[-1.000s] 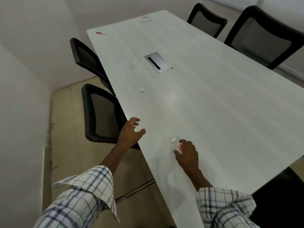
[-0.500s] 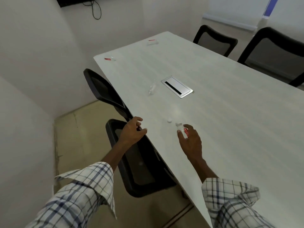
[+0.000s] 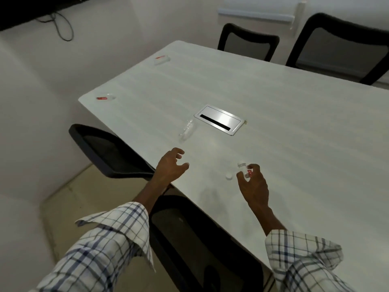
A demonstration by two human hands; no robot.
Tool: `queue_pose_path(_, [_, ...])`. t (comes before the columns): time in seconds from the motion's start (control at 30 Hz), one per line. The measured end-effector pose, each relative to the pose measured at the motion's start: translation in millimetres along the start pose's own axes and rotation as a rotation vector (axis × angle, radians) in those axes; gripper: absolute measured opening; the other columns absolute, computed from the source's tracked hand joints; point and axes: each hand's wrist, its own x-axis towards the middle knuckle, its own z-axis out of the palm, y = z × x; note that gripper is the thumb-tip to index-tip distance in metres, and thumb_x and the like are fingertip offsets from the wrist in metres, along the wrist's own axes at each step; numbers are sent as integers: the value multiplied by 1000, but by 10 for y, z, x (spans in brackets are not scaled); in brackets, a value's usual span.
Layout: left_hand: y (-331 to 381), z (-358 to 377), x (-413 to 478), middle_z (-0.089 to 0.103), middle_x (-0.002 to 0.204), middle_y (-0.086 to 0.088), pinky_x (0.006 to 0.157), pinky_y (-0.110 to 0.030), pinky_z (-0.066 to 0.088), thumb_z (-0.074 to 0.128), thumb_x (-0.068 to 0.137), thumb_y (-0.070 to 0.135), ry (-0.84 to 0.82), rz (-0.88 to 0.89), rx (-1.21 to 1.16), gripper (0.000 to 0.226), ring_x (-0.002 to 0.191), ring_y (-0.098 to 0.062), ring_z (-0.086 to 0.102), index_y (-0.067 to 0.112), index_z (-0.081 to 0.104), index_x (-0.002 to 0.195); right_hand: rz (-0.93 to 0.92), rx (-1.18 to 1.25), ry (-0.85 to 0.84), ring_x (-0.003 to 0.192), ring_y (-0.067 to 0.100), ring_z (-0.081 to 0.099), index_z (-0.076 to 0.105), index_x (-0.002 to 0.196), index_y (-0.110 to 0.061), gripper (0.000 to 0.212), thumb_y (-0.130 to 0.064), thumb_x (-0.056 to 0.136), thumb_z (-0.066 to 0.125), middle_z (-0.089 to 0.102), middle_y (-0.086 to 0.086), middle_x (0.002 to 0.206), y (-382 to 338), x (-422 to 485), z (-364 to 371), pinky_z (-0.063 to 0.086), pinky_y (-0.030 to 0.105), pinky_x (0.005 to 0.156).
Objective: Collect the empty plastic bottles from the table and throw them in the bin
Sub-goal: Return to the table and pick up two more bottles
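Observation:
My right hand (image 3: pixel 253 186) grips a small clear plastic bottle with a red label (image 3: pixel 245 170), held just above the white table (image 3: pixel 294 133). A loose white cap (image 3: pixel 229 176) lies on the table right beside it. My left hand (image 3: pixel 170 167) hovers over the table's near edge with its fingers spread and nothing in it. Beyond it a clear bottle without a label (image 3: pixel 187 130) lies on its side. Two more red-labelled bottles lie far off: one at the left corner (image 3: pixel 105 97), one near the far edge (image 3: pixel 161 59). No bin is in view.
A metal cable hatch (image 3: pixel 219 119) is set into the table's middle. Black mesh chairs stand along the left side (image 3: pixel 105 152) and below me (image 3: pixel 189 239), and two more at the far side (image 3: pixel 248 42). White walls close in on the left.
My right hand has lifted the red-labelled bottle off the table and carried it along. I have moved up the table, so the far bottles and the hatch are nearer. My left hand stays open.

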Motion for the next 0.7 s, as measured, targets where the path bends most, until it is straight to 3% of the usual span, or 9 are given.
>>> queue_pose_path(0.23, [-263,24,922,64,109,-2,87,-36,51,75,78,29,-121,43,19,41,95,-20,60,20,59,115,86,-235,119,93,42,64,50,125,-10,46,-34,89,67,64,20,104,281,256,522,51,45,78])
queue_pose_path(0.4, [-378,141,1431,65,107,-2,86,-33,50,75,77,27,-222,107,41,40,90,-17,58,19,60,114,99,-355,183,91,41,62,54,125,-10,50,-32,85,73,62,19,104,330,268,743,50,44,73])
queue_pose_path(0.5, [-459,215,1738,66,106,-1,86,-34,50,75,76,26,-284,158,71,40,89,-16,58,19,61,113,169,-442,242,99,41,60,53,127,-11,58,-36,79,76,61,19,110,255,283,891,48,47,79])
queue_pose_path(0.6, [-531,205,2001,65,107,-1,84,-31,48,73,78,24,-350,265,108,38,92,-16,59,18,61,113,172,-535,362,110,39,56,52,128,-11,66,-37,72,76,57,16,122,121,265,995,41,49,90])
queue_pose_path(0.7, [-624,99,2287,65,109,-2,80,-28,46,64,79,12,-374,453,176,35,100,-20,61,20,64,112,108,-522,421,115,32,52,52,128,-15,58,-29,75,69,54,8,128,-113,215,1154,41,46,91])
